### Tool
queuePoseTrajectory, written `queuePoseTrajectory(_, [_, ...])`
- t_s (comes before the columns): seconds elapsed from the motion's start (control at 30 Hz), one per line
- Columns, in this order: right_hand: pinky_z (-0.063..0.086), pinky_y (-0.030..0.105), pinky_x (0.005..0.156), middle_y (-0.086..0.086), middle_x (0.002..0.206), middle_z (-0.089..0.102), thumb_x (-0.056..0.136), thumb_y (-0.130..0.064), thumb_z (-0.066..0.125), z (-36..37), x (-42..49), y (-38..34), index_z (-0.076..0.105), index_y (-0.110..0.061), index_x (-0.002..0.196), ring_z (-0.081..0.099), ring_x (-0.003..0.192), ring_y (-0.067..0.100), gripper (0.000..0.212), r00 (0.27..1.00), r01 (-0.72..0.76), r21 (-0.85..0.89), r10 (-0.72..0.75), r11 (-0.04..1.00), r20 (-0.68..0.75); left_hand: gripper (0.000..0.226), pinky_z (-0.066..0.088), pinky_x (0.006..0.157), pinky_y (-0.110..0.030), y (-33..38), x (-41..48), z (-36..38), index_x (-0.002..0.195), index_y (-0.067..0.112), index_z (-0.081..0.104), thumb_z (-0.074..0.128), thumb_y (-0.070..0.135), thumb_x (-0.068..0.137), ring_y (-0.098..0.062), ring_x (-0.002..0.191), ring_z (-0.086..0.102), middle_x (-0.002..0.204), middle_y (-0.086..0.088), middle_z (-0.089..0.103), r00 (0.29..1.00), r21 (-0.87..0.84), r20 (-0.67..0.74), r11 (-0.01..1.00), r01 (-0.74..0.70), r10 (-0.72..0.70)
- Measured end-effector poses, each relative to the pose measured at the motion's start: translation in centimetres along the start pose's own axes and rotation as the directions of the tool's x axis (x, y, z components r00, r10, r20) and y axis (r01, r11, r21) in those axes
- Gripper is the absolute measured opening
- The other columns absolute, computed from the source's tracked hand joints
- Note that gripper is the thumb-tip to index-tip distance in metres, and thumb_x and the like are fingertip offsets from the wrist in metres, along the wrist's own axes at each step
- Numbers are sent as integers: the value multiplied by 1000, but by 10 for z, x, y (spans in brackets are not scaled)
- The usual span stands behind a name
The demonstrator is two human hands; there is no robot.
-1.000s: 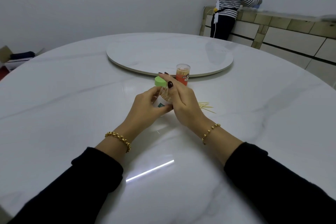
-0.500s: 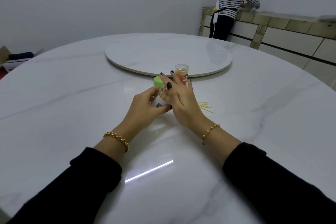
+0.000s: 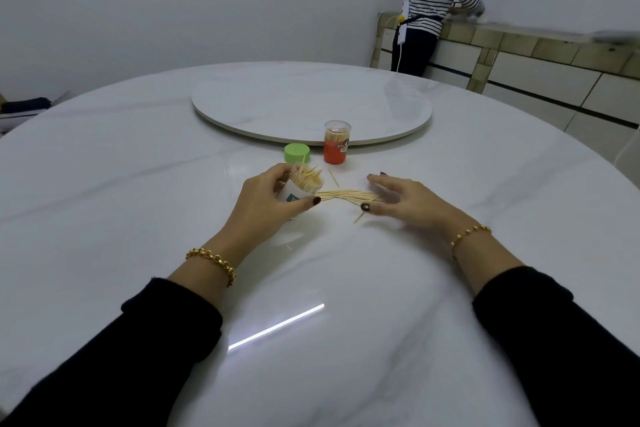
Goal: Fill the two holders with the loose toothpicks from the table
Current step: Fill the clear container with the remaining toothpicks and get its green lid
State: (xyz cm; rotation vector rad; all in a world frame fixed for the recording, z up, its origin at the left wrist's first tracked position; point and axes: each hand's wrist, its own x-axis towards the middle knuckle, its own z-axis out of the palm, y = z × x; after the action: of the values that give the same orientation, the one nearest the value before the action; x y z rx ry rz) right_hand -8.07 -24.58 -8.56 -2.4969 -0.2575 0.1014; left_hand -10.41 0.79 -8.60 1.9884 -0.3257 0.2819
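Right hand (image 3: 405,205) moved off holder (image 3: 295,191) over loose toothpicks (image 3: 341,194), fingers spread; left hand (image 3: 263,210) grips holder.

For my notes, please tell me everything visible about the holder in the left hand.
The holder is a small, clear, plastic-looking cylinder with a white and green label. It is uncapped, tilted toward the right, and crammed with pale wooden toothpicks, some tips sticking out. The left hand grips it round its side.
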Motion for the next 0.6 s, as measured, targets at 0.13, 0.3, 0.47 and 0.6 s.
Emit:
queuePoseTrajectory(0.13, [8, 29, 119, -15, 156, 21, 76, -53, 71, 2, -1, 1, 31, -24, 148, 15, 144, 2, 87, 994, 3, -164, 16, 986, 110, 48, 47, 59, -8, 1, -1, 0, 117, 17, 61, 79, 28, 74, -5, 87, 62, 102, 7, 66, 1000, -11, 5, 1000, 1, -1])
queuePoseTrajectory(0.3, [25, 15, 107, -6, 141, 50, 81, -39, 72, 21, 11, -2, 59, -16, 129, 40, 134, 7, 54, 987, 68, -82, -79, 994, -140, 48, 46, 59, -6, 2, -2, 1, 118, 19, 61, 80, 27, 74, -2, 85, 61, 100, 10, 66, 1000, -10, 6, 1000, 4, -4])
queuePoseTrajectory(0.47, [39, 28, 106, 4, 119, 68, 85, -19, 71, 37, 20, -10, 72, -11, 109, 57, 118, 13, 26, 953, 156, -54, -165, 986, -253, 49, 46, 58, -7, 0, -1, 1, 119, 17, 61, 79, 27, 74, -3, 83, 60, 101, 5, 66, 1000, 8, -6, 1000, -5, 5])
queuePoseTrajectory(0.6, [43, 31, 99, 7, 111, 71, 84, -22, 72, 43, 20, -15, 74, -10, 104, 62, 111, 18, 24, 924, 197, -101, -219, 975, -314, 49, 50, 61, -10, -2, 0, 1, 118, 17, 62, 80, 28, 74, -7, 85, 61, 102, 4, 66, 1000, 9, -2, 1000, -7, 7])
